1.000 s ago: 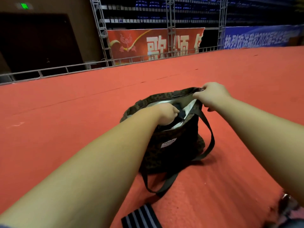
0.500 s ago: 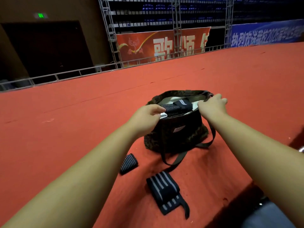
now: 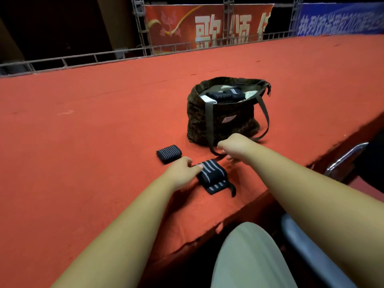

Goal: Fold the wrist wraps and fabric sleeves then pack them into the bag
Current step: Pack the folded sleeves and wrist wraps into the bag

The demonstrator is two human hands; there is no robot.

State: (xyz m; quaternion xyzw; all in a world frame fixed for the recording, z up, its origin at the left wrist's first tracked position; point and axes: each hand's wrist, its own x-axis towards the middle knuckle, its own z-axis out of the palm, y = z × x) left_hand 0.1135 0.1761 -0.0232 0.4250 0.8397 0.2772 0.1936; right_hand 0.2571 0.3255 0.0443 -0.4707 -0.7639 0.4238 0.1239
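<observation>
A dark patterned tote bag (image 3: 223, 121) stands open on the red carpeted platform, with rolled black striped wraps (image 3: 223, 96) and pale fabric inside it. In front of the bag lie two black wrist wraps with grey stripes: a small folded one (image 3: 169, 153) to the left, and a larger rolled one (image 3: 212, 175) with a loose tail near the platform's edge. My left hand (image 3: 181, 171) touches the left end of the larger wrap with its fingertips. My right hand (image 3: 233, 147) hovers just right of and above that wrap, fingers loosely curled, holding nothing.
The red platform (image 3: 93, 142) ends in a frayed edge close to me at the lower right. A metal chair frame (image 3: 345, 156) sits off the right edge. My knee in pale trousers (image 3: 249, 256) is below. Metal railing and banners stand at the back.
Both hands have left the bag's opening and come back toward me, down to the larger wrap on the carpet. The view has tilted downward and the bag now stands free.
</observation>
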